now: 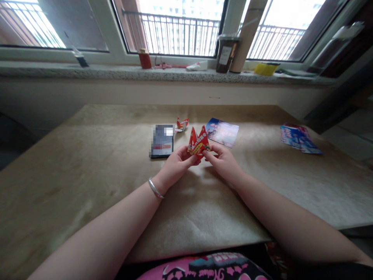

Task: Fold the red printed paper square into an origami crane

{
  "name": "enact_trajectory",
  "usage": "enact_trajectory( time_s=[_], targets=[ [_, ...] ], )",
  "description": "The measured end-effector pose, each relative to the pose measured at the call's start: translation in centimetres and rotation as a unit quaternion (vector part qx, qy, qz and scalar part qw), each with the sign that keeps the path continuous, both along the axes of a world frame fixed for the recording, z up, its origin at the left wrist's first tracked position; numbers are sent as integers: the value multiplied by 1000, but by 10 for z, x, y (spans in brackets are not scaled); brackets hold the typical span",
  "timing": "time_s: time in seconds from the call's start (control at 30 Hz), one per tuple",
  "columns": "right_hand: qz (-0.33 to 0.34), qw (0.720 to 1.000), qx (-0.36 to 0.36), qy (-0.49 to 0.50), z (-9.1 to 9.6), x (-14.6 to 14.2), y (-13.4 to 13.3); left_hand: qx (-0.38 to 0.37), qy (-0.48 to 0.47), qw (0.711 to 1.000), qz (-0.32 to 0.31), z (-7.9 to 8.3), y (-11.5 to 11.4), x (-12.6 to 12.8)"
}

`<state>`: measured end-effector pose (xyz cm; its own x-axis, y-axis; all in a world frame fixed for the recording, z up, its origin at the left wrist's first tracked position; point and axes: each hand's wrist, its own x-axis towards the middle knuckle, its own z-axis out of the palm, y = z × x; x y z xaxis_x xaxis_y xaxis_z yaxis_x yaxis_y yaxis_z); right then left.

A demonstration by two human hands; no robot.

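Note:
A red printed paper, folded to two upright points like an origami piece (199,143), is held up over the table between both my hands. My left hand (181,158), with a silver bangle at its wrist, pinches the lower left side of the fold. Thumb and fingers of my right hand (220,156) grip its lower right side. Just behind, a smaller red and white folded paper (182,124) stands on the table. A dark phone (162,141), partly blurred out, lies left of my hands. Some fingers are hidden behind the paper.
On the pale brown table (96,186), a blue and pink printed sheet (223,133) lies behind my right hand. Several blue printed sheets (300,139) overlap at the right. The stone windowsill (116,74) holds a red spool (145,59), a dark lidded cup (225,54) and yellow tape (266,69).

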<state>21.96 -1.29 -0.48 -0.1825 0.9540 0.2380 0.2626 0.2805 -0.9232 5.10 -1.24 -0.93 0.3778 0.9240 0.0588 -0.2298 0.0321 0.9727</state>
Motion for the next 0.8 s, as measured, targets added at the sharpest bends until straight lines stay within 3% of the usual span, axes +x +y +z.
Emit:
enact_trajectory(
  time_s=[0.2, 0.6, 0.8],
  targets=[
    [32, 999, 22, 4, 1, -2, -2, 49, 5, 998, 42, 1, 1, 0],
    [40, 999, 33, -1, -2, -3, -1, 78, 4, 997, 20, -1, 3, 1],
    [41, 995, 74, -47, 1, -4, -3, 69, 22, 997, 20, 1, 2, 1]
  ],
)
